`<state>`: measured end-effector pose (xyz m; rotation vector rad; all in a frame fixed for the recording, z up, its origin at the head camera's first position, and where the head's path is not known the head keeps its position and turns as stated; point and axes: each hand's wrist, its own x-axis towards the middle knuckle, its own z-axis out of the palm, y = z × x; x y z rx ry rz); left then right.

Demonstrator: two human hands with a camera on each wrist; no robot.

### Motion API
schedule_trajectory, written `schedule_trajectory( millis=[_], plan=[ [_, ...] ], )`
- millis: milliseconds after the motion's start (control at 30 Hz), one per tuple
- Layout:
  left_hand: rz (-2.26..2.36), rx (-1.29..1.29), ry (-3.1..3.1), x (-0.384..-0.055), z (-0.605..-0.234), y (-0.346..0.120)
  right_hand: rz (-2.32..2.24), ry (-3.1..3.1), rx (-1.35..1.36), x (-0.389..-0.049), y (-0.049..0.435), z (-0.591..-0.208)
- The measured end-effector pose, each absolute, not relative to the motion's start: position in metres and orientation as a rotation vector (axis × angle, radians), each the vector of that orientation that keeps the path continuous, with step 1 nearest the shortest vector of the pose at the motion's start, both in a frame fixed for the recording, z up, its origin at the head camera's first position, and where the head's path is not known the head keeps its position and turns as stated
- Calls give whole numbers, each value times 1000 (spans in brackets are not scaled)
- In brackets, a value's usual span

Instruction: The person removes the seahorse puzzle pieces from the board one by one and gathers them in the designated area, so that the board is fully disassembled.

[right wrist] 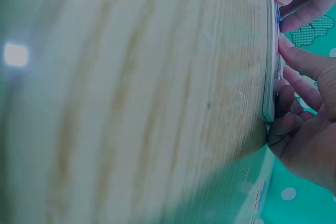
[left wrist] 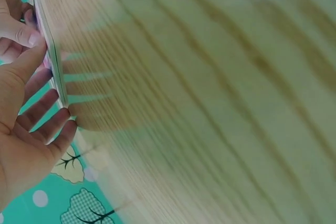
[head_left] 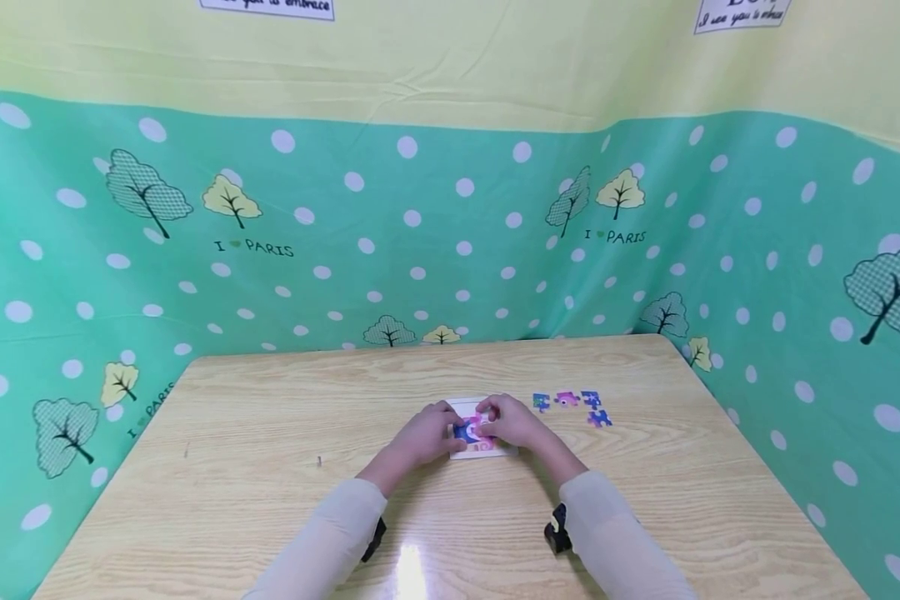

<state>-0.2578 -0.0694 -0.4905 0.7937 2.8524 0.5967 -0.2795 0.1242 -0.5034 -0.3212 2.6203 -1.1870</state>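
The jigsaw board [head_left: 483, 454] lies on the wooden table [head_left: 232, 500] between the person's 2 hands, fingers covering part of its blue and pink picture. Only the head view lets me make out that picture, along with 4 loose jigsaw pieces [head_left: 567, 399] clearly apart from the board on its right: 3 roughly in a row, 1 just below them. The 2 wrist views catch the board edge-on instead, a thin slab low against the tabletop, with the green dotted cloth [head_left: 412, 218] behind.

The left hand [head_left: 429, 433] is relaxed, its lower fingers spread with gaps between them in its wrist view, the thumb touching the board. The right hand [head_left: 516, 421] has thumb and forefinger close together at the board's face, the other fingers bent beside its edge; whether they pinch a piece, I can't tell.
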Motion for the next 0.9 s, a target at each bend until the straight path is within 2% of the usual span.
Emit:
schedule_trajectory(
  millis=[467,900],
  plan=[
    [623,698,2843,-255,-490,-69,-1193,2623,-295,-277,122,-500],
    [601,710,2847,-257,-491,-68,-1125,2643,-260,-279,122,-500]
  ],
)
